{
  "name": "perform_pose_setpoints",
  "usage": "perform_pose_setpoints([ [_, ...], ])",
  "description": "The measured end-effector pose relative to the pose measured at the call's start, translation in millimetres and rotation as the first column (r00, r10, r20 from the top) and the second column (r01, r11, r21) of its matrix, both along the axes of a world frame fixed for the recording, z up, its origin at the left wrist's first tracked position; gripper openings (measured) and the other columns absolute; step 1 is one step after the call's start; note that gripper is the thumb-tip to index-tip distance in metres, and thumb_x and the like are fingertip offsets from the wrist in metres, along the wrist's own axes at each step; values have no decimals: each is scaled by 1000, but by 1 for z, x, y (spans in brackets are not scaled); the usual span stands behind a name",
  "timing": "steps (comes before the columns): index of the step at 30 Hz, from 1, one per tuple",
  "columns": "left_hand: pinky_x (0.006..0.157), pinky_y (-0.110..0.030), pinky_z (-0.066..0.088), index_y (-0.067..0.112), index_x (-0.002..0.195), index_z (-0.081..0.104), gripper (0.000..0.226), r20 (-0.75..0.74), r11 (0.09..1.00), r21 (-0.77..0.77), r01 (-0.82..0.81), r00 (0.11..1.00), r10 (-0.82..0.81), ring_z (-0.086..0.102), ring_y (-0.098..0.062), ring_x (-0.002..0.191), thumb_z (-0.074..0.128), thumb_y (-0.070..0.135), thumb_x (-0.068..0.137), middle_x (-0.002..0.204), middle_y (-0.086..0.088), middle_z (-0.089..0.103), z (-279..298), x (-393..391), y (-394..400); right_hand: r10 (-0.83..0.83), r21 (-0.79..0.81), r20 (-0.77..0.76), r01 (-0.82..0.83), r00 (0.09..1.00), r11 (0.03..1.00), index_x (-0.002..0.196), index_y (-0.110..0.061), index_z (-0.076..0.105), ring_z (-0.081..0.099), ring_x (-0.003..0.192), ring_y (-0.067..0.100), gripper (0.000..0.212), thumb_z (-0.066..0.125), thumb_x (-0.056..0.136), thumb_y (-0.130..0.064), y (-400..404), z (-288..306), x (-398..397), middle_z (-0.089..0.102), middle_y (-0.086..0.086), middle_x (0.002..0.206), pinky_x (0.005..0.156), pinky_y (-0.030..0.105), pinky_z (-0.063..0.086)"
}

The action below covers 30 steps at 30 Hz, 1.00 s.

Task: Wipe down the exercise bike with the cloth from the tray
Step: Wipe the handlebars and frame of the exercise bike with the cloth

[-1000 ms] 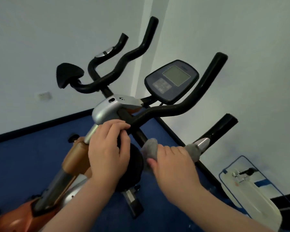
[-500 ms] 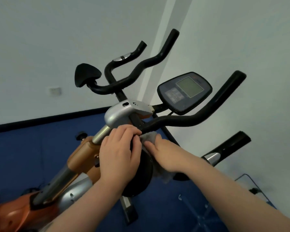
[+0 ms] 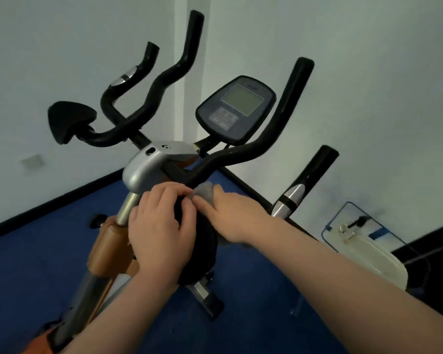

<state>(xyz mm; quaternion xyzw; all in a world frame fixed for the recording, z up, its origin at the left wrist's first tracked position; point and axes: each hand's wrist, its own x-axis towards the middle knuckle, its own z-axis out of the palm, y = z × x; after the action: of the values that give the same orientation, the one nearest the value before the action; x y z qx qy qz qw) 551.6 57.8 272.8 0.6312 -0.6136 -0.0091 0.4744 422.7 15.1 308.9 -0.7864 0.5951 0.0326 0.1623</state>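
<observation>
Exercise bike [image 3: 149, 167] stands on the blue floor [image 3: 36, 251] near the white wall's [image 3: 368, 72] corner. Left hand [image 3: 161, 233] curls around its black round knob [image 3: 202, 251]. Right hand [image 3: 230, 215] presses the gray cloth [image 3: 205, 191] against the black handlebar [image 3: 241, 152].

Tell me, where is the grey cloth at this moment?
In the head view, the grey cloth is near the centre, pressed under the right hand against the black handlebar, beside the left hand.
</observation>
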Motion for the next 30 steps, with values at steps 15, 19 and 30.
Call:
perform_pose_setpoints([
  [15,74,-20,23,29,91,61,15,7,997,18,76,997,-76,50,-7,86,51,25,81,96,12,62,4,2,1,39,-165,-79,-52,996,985,111,-15,48,47,70,23,54,25,95,-61,-7,-3,-3,58,7,88,59,34,30],
  [19,75,-19,21,29,94,61,20,1,996,34,85,996,-85,51,-7,87,46,29,81,99,13,61,5,3,2,119,-272,-266,-192,957,943,105,-10,47,33,50,20,55,23,95,-58,14,-9,-31,58,6,74,60,36,34],
  [30,74,-22,23,30,91,61,16,38,997,67,22,999,-24,49,-6,91,48,29,82,99,14,61,5,1,2,392,-244,-475,-545,788,802,85,-21,53,49,59,23,53,16,96,-57,-2,18,-82,60,1,68,81,38,41],
])
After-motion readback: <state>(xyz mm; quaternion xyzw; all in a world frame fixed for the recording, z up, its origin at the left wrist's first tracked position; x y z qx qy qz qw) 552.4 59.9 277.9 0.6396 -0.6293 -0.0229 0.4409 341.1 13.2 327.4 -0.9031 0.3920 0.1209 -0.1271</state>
